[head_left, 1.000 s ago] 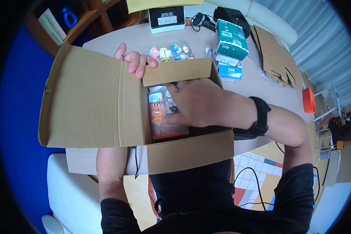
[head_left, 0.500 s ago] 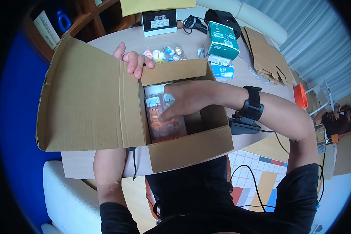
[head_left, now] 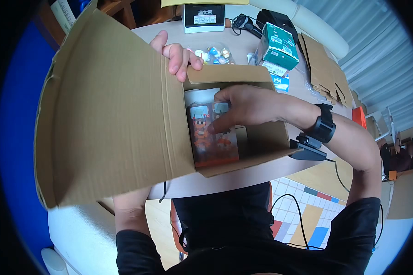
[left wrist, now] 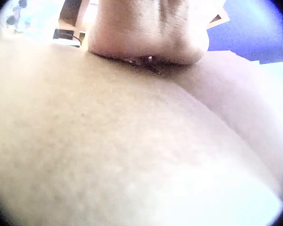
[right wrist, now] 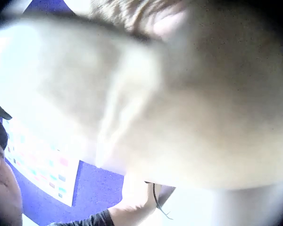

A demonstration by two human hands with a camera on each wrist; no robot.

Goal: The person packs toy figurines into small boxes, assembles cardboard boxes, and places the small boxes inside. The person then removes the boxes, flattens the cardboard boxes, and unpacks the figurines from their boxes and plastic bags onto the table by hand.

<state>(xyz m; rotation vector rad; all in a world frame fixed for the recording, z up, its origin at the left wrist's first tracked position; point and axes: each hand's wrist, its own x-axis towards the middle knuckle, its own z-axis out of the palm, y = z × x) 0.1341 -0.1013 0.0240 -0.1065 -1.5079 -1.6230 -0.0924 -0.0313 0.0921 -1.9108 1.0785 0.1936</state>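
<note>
- Biggest first: the pale worktop [head_left: 261,173] curves beneath everything in play.
- Now the large brown cardboard box [head_left: 271,135], up at the worktop's near edge, its broad corrugated lid flap [head_left: 110,114] swung out to the left and the inside on view.
- Far right, a pile of flattened brown cardboard sheets [head_left: 326,68].
- Just short of those, a green printed carton [head_left: 280,46], well apart from the action.
- And here's the centrepiece: a small upright-printed box with orange and pale-blue artwork [head_left: 215,153], down inside the cardboard box, close by its left inner wall. Long axis runs near to far, tilted only slightly. One box or two side by side? Can't tell.
- Over it, the right hand [head_left: 252,103], clearly the nearer one. This is the relation that matters: the printed box lies beneath and to the near-left of those fingers [head_left: 222,94]. Thumb across the artwork, forefinger spread away toward the far end, remaining tips hidden; whether they pinch it, I can't tell, and the wrist views are mostly blurred skin.
- The left hand [head_left: 179,55], at the far side: fingers bent over the cardboard edge where the lid flap meets the back, holding it.
- Smallest, beyond the box: colourful little figures in clear plastic [head_left: 218,54].
</note>
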